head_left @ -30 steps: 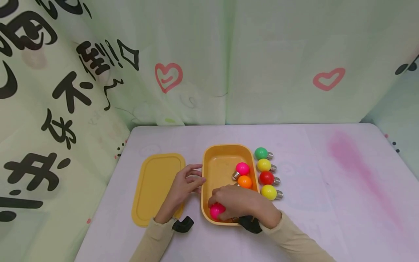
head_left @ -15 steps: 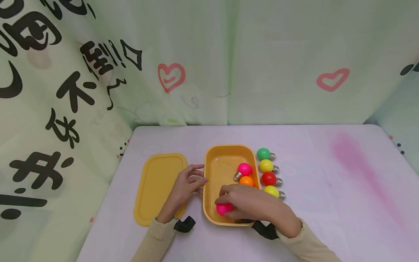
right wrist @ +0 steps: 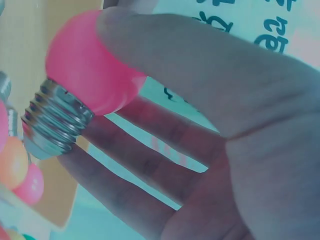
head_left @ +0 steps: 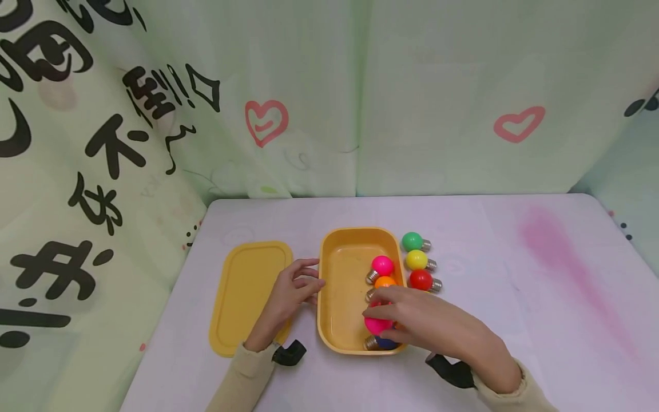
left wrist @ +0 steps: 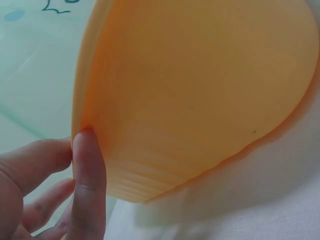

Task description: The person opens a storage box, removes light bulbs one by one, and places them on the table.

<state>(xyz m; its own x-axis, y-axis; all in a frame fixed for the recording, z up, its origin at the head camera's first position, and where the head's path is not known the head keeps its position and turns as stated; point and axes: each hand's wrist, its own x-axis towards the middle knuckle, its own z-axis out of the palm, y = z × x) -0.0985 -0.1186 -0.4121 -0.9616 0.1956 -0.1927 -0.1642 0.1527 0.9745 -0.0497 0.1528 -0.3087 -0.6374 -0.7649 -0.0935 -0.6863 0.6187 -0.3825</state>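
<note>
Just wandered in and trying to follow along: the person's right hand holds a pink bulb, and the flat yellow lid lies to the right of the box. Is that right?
Not quite: the lid lies to the left of the box, as the head view shows. The right hand does hold a pink bulb.

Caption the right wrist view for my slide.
Right hand pinching a pink bulb, silver screw base showing, other bulbs at the picture's left edge.

Pale green curtain (head_left: 437, 68) with red hearts (head_left: 264, 125), black lettering (head_left: 112, 150), pink-smudged whitish table (head_left: 501, 246)
</note>
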